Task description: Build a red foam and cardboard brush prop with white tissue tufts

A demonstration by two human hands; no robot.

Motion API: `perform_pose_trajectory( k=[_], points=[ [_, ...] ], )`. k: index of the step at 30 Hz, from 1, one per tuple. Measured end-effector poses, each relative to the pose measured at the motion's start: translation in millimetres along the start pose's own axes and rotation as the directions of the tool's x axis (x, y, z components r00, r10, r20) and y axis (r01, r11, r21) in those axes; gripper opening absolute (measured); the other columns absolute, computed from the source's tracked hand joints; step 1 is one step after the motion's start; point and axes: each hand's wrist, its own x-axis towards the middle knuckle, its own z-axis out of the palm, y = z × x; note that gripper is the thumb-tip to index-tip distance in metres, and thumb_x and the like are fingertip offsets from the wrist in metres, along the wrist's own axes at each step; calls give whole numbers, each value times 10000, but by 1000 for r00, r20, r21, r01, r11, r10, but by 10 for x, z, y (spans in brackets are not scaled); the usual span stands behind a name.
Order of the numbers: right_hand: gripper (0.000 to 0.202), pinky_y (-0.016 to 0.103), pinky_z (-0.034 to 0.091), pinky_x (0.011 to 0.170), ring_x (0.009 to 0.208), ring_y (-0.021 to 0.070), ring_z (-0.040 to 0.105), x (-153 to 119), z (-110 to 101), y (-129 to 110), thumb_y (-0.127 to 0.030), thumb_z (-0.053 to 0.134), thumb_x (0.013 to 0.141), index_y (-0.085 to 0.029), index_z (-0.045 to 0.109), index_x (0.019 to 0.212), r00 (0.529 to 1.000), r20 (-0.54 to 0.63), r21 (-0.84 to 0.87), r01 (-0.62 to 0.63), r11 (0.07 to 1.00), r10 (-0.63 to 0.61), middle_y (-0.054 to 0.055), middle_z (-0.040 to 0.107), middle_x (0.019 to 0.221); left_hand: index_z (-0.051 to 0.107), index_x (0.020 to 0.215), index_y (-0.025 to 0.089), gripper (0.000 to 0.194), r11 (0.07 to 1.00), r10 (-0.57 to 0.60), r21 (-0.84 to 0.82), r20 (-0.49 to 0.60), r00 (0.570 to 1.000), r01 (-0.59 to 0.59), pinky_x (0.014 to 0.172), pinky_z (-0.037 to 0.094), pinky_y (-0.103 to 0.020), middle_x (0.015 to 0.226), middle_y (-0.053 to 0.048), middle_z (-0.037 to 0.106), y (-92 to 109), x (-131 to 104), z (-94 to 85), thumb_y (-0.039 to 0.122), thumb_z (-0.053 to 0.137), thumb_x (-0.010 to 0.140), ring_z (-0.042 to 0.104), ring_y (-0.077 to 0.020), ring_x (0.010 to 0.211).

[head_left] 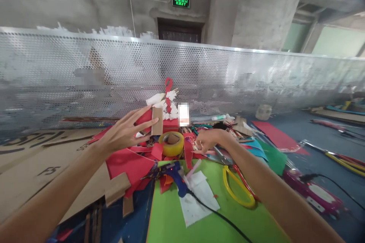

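Note:
My left hand (pixel 129 129) reaches in with its fingers apart beside a strip of brown cardboard (pixel 157 120); its fingertips meet the strip's left side. Behind the strip stand white crumpled pieces (pixel 170 111) and a red curled shape (pixel 169 83). My right hand (pixel 207 139) is bent down into the pile of scraps, fingers curled; what they pinch is hidden. Between the hands sits a yellow tape roll (pixel 172 144). A blue glue gun (pixel 178 180) lies nearer, on a white paper (pixel 199 197). Yellow-handled scissors (pixel 238 188) lie under my right forearm.
A green board (pixel 176 224) lies in front, with brown cardboard (pixel 71 167) at the left. A perforated metal panel (pixel 128 72) runs behind. At the right are a red sheet (pixel 276 134), a glass jar (pixel 264 112) and a magenta device (pixel 313 191) with a black cable.

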Motion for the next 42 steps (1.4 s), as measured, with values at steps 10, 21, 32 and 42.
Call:
perform_pose_trajectory(
  k=[10, 21, 32, 42],
  points=[
    [167, 228, 426, 571, 660, 134, 592, -138, -114, 80, -310, 674, 828, -184, 634, 930, 956, -210, 391, 273, 879, -203, 14, 689, 785, 471, 1447, 286, 535, 998, 30, -64, 37, 999, -27, 1123, 415, -490, 1630, -122, 242, 3, -51, 141, 239, 609, 932, 353, -310, 1442],
    [307, 292, 533, 696, 882, 191, 700, -187, -444, -536, -393, 646, 888, -220, 633, 1141, 622, -776, 576, 766, 286, -106, 66, 746, 979, 450, 1473, 324, 644, 993, 104, -57, -20, 994, -105, 1104, 432, -507, 1635, -127, 228, 89, -29, 240, 243, 677, 875, 362, -336, 1438],
    [228, 269, 509, 725, 863, 177, 675, -50, -367, -645, -259, 582, 886, -182, 751, 1018, 449, -892, 297, 672, 678, -55, 50, 754, 989, 467, 1462, 325, 616, 992, 118, -47, 20, 993, -117, 1110, 435, -506, 1640, -115, 227, 121, -5, 200, 255, 668, 883, 367, -336, 1438],
    [252, 246, 471, 791, 907, 166, 673, -53, -364, -706, -254, 542, 915, -213, 730, 1077, 441, -893, 204, 578, 790, -92, 17, 755, 1051, 453, 1463, 308, 625, 988, 148, -51, 12, 989, -147, 1097, 442, -516, 1631, -135, 237, 148, 31, 171, 216, 662, 882, 355, -345, 1440]
  ],
)
